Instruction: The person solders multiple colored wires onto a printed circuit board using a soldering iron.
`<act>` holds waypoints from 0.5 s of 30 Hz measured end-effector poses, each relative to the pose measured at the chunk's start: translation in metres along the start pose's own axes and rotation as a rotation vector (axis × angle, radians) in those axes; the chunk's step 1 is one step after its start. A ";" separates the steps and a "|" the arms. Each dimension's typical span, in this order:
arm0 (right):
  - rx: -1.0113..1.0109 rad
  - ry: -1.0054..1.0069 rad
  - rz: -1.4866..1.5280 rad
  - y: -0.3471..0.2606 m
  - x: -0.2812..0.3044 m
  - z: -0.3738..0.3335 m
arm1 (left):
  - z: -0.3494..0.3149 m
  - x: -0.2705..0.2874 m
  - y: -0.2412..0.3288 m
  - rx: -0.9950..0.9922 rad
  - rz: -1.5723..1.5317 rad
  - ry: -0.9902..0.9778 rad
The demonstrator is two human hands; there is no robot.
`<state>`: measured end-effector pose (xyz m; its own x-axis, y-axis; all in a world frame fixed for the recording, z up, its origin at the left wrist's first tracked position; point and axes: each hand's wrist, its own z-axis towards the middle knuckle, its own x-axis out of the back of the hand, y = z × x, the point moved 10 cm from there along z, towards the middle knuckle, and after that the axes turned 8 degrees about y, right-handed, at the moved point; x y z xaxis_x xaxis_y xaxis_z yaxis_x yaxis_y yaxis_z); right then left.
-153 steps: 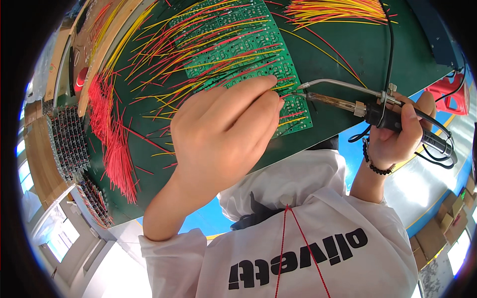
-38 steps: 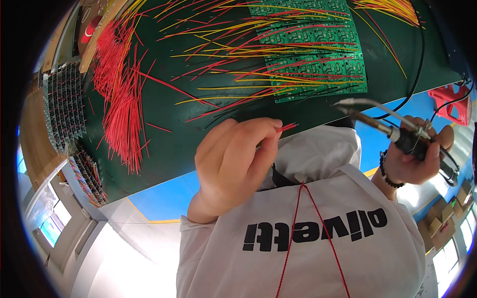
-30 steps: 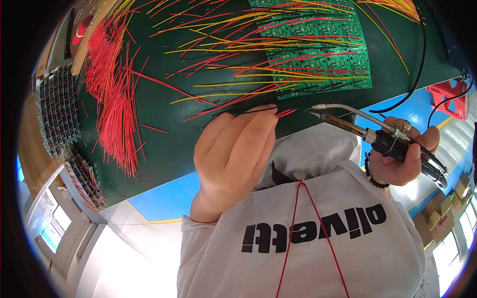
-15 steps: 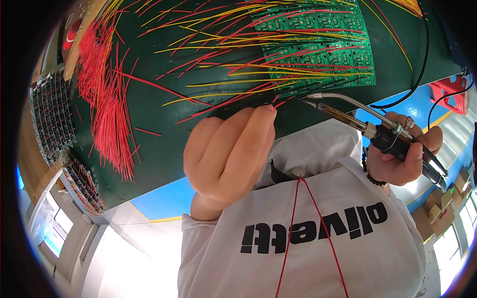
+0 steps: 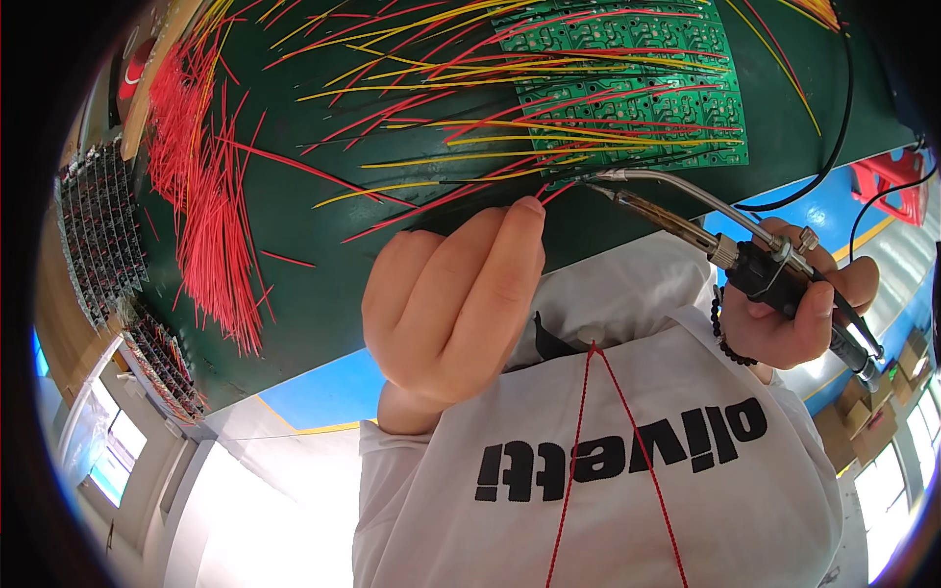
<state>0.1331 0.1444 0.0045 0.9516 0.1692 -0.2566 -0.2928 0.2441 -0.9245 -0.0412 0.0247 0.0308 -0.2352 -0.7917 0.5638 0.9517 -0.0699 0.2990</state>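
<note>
My left hand is closed in a pinch at the near edge of the green circuit board panel. The end of a red wire shows at its fingertips; the rest is hidden by the fingers. A soldering iron with a thin metal solder-feed tube clamped along it is gripped in my right hand. Its tip points left, at the panel's near corner, just right of my left fingertips. Red, yellow and black wires fan out leftward from rows on the panel.
A thick pile of loose red wires lies on the dark green tabletop at left. Stacked board panels stand beyond the table's left edge. A black cable curves at right, and a red plastic stool stands past the table edge.
The board panel has turned or slid slightly, its right side a little further right. The iron's tip and tube end have shifted slightly left and up. My left hand keeps its pinch.
</note>
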 end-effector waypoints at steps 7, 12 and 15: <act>-0.012 -0.017 -0.010 0.000 -0.001 0.002 | 0.000 0.002 0.003 -0.035 -0.011 0.057; 0.026 -0.044 -0.192 -0.008 -0.009 0.004 | -0.001 0.003 0.003 -0.035 -0.006 0.058; 0.028 0.020 -0.320 -0.013 -0.004 0.004 | 0.000 0.001 0.002 -0.035 -0.003 0.048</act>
<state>0.1329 0.1440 0.0183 0.9973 0.0611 0.0403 0.0196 0.3082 -0.9511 -0.0392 0.0235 0.0323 -0.2291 -0.8195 0.5253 0.9576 -0.0928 0.2728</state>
